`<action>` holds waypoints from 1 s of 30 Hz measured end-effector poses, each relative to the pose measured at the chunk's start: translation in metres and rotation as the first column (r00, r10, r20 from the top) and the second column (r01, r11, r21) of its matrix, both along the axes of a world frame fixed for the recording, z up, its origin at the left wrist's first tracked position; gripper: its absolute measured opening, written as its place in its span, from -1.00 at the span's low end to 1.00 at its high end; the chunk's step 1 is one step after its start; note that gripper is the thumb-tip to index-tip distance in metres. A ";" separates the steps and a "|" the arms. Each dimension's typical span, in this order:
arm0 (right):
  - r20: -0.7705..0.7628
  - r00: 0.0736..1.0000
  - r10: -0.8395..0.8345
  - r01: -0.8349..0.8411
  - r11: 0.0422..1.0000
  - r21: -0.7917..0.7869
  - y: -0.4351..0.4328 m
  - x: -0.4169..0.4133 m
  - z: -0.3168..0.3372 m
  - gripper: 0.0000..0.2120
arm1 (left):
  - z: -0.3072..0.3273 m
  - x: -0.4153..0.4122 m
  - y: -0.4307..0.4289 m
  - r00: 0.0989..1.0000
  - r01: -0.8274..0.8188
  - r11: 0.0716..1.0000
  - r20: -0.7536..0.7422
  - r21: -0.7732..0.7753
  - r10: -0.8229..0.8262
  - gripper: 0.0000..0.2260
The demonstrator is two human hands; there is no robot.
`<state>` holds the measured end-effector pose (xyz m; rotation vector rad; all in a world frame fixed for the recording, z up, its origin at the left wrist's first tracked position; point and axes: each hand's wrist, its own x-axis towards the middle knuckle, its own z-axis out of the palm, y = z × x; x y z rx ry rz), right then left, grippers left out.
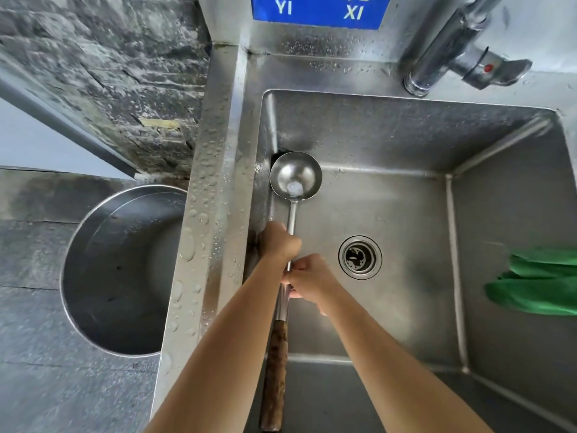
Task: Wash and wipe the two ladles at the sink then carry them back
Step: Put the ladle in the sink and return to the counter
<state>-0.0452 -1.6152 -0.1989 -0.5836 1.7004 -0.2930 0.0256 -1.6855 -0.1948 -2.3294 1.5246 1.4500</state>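
A steel ladle (295, 176) with a long metal shaft and a brown wooden handle lies lengthwise over the left side of the steel sink (406, 145). Its bowl faces up and holds a little water. My left hand (278, 242) grips the metal shaft just below the bowl. My right hand (307, 278) holds the shaft a little lower, fingers curled round it. I see only one ladle. A green cloth (537, 282) hangs over the sink's right wall.
The drain (360, 257) sits in the basin floor right of my hands. A chrome tap (452, 48) stands at the back right, no water running. A large round steel pot (125, 270) stands on the grey floor left of the wet sink rim (212, 214).
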 end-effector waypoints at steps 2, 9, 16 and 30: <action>0.003 1.000 0.005 -0.005 1.000 0.005 0.000 0.001 -0.001 -0.93 | -0.009 0.001 0.001 1.000 -0.008 1.000 0.005 -0.028 0.008 -0.85; -0.001 0.997 0.080 -0.080 0.997 0.016 -0.005 0.000 0.001 -0.84 | -0.014 -0.007 -0.001 0.996 0.055 0.998 0.075 -0.037 -0.052 -0.82; -0.303 0.896 0.325 -0.353 0.935 -0.041 -0.002 -0.024 0.041 -0.67 | 0.026 -0.016 0.001 0.890 0.430 0.891 0.233 -0.147 -0.391 -0.65; -0.813 0.577 -0.079 -0.172 0.961 -0.216 0.070 -0.190 0.277 -0.26 | 0.267 -0.137 0.011 0.396 0.903 0.256 0.439 -0.346 -0.806 -0.33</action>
